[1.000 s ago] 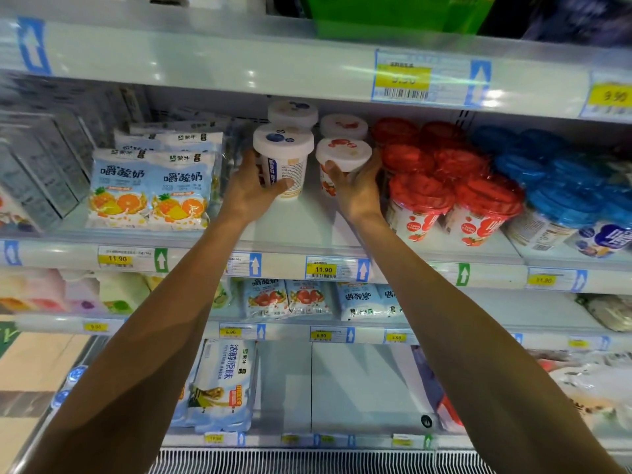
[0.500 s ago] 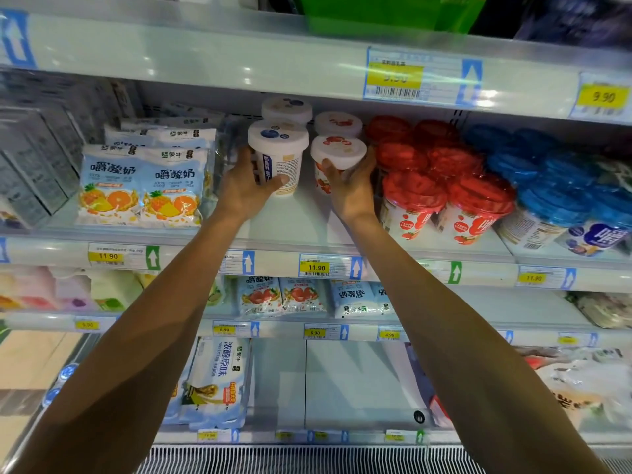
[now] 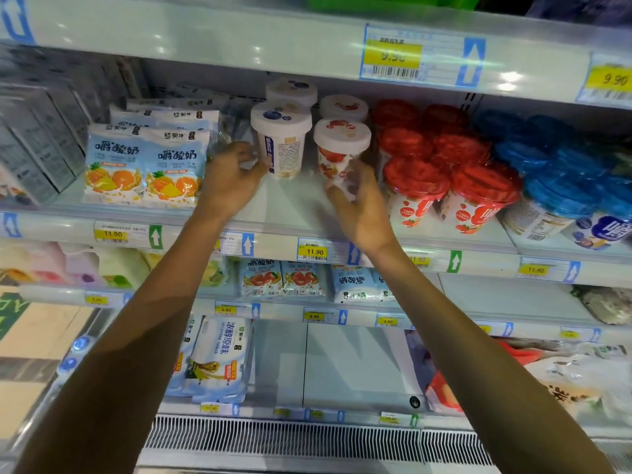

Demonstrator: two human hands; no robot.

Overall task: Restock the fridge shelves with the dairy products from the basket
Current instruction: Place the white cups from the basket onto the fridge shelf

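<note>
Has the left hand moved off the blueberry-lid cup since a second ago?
Yes. The left hand has drawn back left of the blueberry-lid cup, toward the shelf's front edge; its grip looks released, though blur hides the fingertips.

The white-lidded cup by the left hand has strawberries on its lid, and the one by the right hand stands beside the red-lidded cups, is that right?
Not quite: the head view shows a blueberry on the lid of the cup by the left hand. The cup by the right hand does stand beside the red-lidded cups.
</note>
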